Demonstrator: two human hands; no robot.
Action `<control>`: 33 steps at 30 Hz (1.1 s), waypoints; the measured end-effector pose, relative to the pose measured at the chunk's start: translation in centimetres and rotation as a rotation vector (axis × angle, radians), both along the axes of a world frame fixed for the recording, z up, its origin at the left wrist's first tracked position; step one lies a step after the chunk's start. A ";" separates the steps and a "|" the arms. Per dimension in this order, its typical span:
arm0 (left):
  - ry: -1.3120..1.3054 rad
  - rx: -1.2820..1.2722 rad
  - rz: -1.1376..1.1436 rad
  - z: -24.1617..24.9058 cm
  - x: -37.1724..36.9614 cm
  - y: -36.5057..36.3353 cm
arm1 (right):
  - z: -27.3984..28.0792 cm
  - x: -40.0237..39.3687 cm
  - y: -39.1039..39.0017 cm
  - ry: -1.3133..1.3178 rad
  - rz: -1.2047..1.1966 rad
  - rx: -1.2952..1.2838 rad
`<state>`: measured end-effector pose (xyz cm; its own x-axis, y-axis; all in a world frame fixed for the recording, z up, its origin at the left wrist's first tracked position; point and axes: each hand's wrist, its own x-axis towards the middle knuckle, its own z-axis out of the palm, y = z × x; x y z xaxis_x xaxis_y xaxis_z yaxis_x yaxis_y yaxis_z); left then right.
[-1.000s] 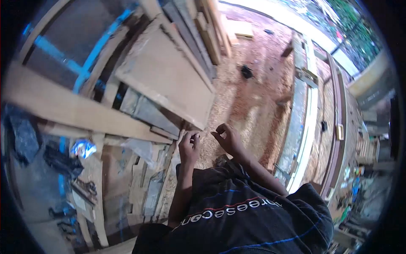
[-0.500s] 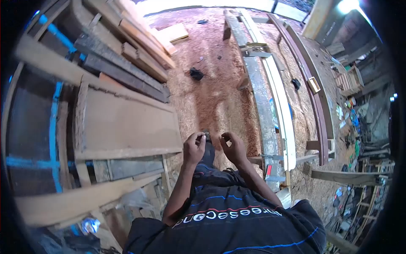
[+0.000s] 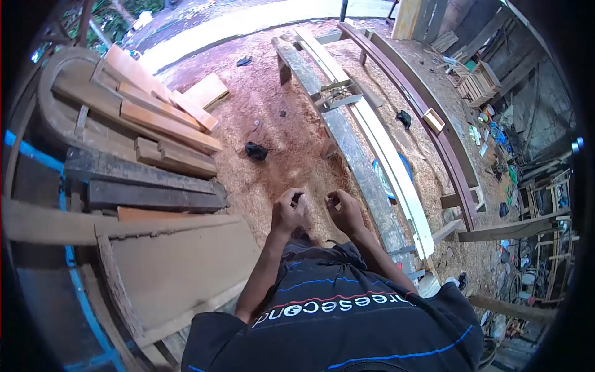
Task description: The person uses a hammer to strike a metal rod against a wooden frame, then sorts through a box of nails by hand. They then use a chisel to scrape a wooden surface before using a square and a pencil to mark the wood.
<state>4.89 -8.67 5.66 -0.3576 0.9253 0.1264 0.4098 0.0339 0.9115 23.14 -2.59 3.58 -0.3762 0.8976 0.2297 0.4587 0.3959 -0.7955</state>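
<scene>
- Panel [image 3: 180, 266]: near left; half a second ago level with left hand, now lower in view.
- Planks [image 3: 170, 129]: far left, side by side, more showing than before.
- Bag [image 3: 255, 150]: on floor [image 3: 248, 198], closer than before.
- Left hand [image 3: 289, 212]: loosely curled, released, nothing seen in it.
- Right hand [image 3: 345, 212]: likewise, apart from left; view has shifted, yet no handling shows.
- Bench [image 3: 356, 158]: nearest thing, right of right hand, no contact seen; white board [image 3: 379, 149] alongside.
</scene>
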 end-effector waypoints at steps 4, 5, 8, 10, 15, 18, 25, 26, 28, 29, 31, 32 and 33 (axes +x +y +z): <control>0.052 -0.030 -0.015 0.4 -2.9 4.2 | 0.8 -2.1 3.9 -0.010 -0.056 -0.007; 0.012 -0.070 -0.010 0.5 -3.4 5.0 | 0.6 -2.5 4.8 -0.010 -0.069 -0.003; 0.013 -0.056 -0.014 -0.4 -4.4 7.4 | -0.1 -3.1 7.1 -0.030 -0.097 0.009; 0.019 -0.093 -0.034 -1.1 -4.8 8.8 | -0.3 -3.3 8.3 -0.048 -0.118 -0.031; -0.053 -0.158 -0.112 -3.0 -5.1 13.4 | -0.4 -3.9 12.6 -0.079 -0.161 -0.162; -0.036 -0.194 -0.144 -3.9 -5.7 17.2 | -1.4 -4.7 16.6 -0.077 -0.181 -0.191; 0.054 -0.201 -0.148 -6.6 -8.3 29.9 | -5.2 -6.9 29.9 -0.068 -0.220 -0.213; 0.090 -0.210 -0.147 -7.6 -8.8 32.1 | -5.5 -7.0 32.0 -0.084 -0.237 -0.223; 0.136 -0.217 -0.175 -8.1 -9.6 37.2 | -5.2 -7.1 36.0 -0.095 -0.265 -0.252; 0.142 -0.227 -0.196 -8.7 -9.9 39.3 | -5.4 -7.0 37.8 -0.113 -0.275 -0.237; 0.143 -0.227 -0.266 -9.8 -10.4 43.7 | -6.4 -6.6 41.2 -0.152 -0.280 -0.187; 0.178 -0.206 -0.276 -10.5 -10.6 45.9 | -7.2 -6.4 42.9 -0.170 -0.278 -0.154; 0.213 -0.191 -0.286 -11.4 -10.7 47.8 | -8.0 -6.3 44.1 -0.188 -0.273 -0.126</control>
<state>-5.79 39.14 -5.72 -0.0669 0.9977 -0.0138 0.6062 0.0516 0.7937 16.85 41.51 -4.46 -0.1441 0.9877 0.0607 0.6771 0.1431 -0.7219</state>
